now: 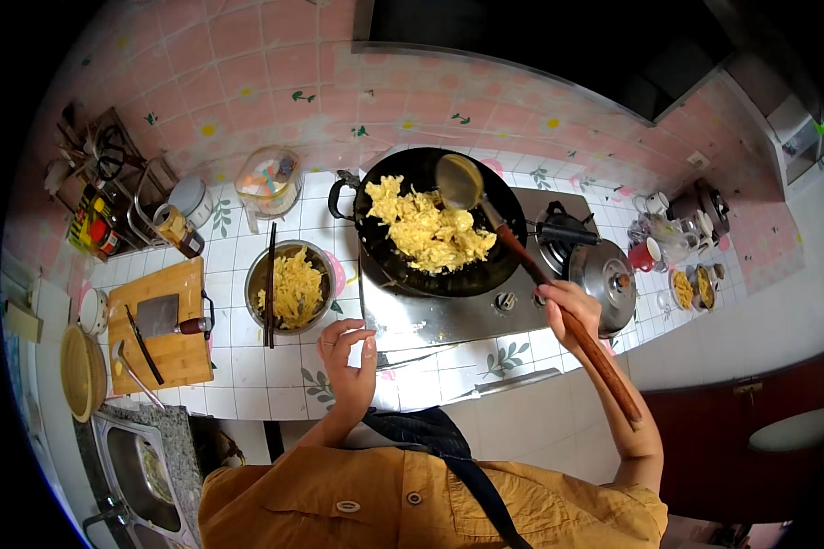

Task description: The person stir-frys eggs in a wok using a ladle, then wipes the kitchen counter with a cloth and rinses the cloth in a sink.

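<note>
My right hand point(574, 314) grips the long wooden handle of a ladle point(460, 182), whose metal bowl is inside a black wok point(505, 274) near its far rim. Scrambled egg point(429, 230) lies in clumps across the wok, left of and below the ladle's bowl. My left hand point(349, 364) is empty, with fingers apart and half curled, over the counter's front part. To its upper left stands a steel bowl point(253, 302) of yellow shredded food point(299, 285), perhaps potato. A pair of dark chopsticks point(270, 274) rests across that bowl.
The wok sits on a steel gas stove point(419, 322), beside a lidded pot point(604, 285). On the left, a cutting board point(178, 364) holds a cleaver point(159, 314); the sink point(141, 466) is below. Cups point(644, 254) and small food dishes point(682, 289) stand at right.
</note>
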`<state>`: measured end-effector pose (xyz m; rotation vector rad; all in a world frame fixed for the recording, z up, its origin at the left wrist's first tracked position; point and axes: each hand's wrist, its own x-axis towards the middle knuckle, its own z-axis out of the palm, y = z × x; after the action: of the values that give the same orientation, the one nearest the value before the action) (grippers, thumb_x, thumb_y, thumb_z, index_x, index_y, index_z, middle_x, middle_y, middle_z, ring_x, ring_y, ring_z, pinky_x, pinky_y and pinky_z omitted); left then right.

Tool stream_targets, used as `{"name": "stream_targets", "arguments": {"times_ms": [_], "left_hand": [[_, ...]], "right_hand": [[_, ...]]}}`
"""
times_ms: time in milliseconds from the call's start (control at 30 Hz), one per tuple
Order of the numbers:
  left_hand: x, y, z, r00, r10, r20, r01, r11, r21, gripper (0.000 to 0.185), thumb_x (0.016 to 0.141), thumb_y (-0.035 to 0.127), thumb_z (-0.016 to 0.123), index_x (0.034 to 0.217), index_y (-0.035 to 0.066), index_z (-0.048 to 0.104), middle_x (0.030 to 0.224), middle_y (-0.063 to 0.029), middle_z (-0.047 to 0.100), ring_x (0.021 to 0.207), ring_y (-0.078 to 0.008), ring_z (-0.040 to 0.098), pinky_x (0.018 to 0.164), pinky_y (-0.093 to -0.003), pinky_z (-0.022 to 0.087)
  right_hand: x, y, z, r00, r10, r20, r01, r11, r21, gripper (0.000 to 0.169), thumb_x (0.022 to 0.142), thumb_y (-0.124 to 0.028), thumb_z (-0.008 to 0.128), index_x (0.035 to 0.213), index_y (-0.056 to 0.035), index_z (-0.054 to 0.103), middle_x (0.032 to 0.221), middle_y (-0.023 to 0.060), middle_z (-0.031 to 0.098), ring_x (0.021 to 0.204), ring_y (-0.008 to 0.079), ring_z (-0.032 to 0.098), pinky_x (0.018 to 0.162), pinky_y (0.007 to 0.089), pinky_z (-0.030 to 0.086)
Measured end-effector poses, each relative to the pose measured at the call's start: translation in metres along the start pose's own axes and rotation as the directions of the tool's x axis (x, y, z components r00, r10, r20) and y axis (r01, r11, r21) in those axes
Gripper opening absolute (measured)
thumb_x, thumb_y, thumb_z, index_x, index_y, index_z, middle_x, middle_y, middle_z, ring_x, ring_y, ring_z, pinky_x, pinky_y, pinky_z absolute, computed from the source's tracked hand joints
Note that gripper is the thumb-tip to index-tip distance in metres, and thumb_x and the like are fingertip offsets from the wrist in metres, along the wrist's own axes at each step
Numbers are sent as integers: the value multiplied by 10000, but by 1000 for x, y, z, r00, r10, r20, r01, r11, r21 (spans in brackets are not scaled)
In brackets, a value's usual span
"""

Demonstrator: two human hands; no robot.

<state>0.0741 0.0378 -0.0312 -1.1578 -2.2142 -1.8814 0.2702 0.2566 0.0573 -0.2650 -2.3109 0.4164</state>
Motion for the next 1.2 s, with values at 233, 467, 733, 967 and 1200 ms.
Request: {"name": "stream_targets", "arguments": {"times_ms": [233,467,733,967,1200], "left_hand": [[0,2,-3,1000,22,-6,-22,999,29,79,715,84,550,794,97,551,912,-39,503,899,-200,427,844,-348,236],[-4,2,-3,1000,7,-15,-7,1000,25,69,722,94,548,790,90,549,910,-44,502,900,-205,426,841,-347,238],[-2,1,-2,999,30,-15,-30,998,48,83,725,97,546,808,92,548,918,-42,499,903,-201,426,835,-346,243],[-2,6,2,999,28,21,-29,998,59,72,722,26,531,784,58,551,904,-82,503,913,-215,433,824,-324,310],[2,-1,1,1000,23,-11,-22,999,31,80,717,87,545,796,89,551,922,-38,503,910,-200,428,847,-347,236]], "right_hand": [[-3,37,-21,928,364,78,-362,931,-40,128,759,-85,512,813,8,580,674,108,580,566,192,582,553,261,479],[-63,38,45,568,817,100,-548,285,787,291,827,-208,432,943,55,478,795,169,561,648,241,594,600,307,497],[-43,8,69,498,866,-40,-343,239,908,283,816,-183,419,944,62,478,802,180,571,682,254,597,619,301,494],[0,-3,19,917,391,-78,-329,853,406,165,799,-50,457,901,52,537,736,150,593,690,219,596,648,293,479],[20,25,0,998,-7,62,14,993,-117,144,661,21,550,801,-3,576,721,148,571,575,259,572,505,285,458]]}}
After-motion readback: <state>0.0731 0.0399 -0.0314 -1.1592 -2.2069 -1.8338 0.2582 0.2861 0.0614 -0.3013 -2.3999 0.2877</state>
